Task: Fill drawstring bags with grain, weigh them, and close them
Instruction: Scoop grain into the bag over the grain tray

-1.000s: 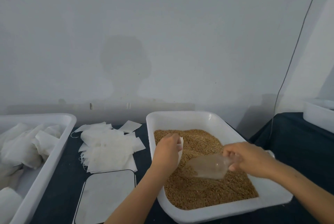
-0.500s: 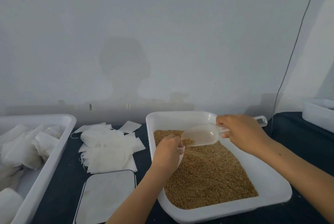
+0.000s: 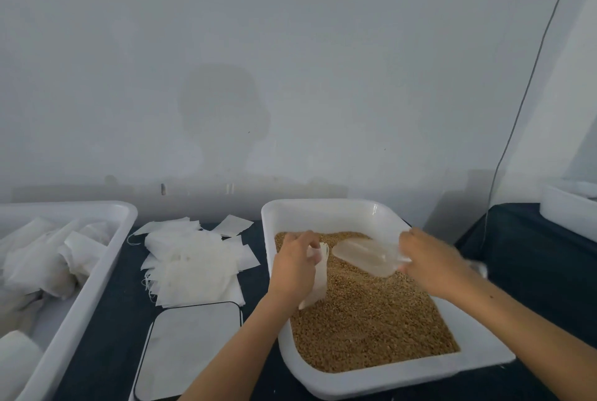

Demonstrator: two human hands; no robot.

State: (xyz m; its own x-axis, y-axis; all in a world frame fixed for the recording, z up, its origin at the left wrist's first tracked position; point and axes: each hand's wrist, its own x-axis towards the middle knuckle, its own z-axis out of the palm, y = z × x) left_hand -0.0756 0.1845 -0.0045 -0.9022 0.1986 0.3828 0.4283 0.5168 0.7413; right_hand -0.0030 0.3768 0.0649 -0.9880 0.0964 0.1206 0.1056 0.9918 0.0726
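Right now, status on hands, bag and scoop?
Left hand holds small bag over grain tray. Right hand grips clear scoop beside bag mouth. Nothing in the way.

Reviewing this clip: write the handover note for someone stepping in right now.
Left hand holds an open bag over the grain in the tub.
Right hand grips the scoop, its mouth toward the bag.
Empty bags lie left of the tub; the scale sits in front of them, bare. Left bin holds white bags.
Done: bag opened.
Left: fill, weigh, close.
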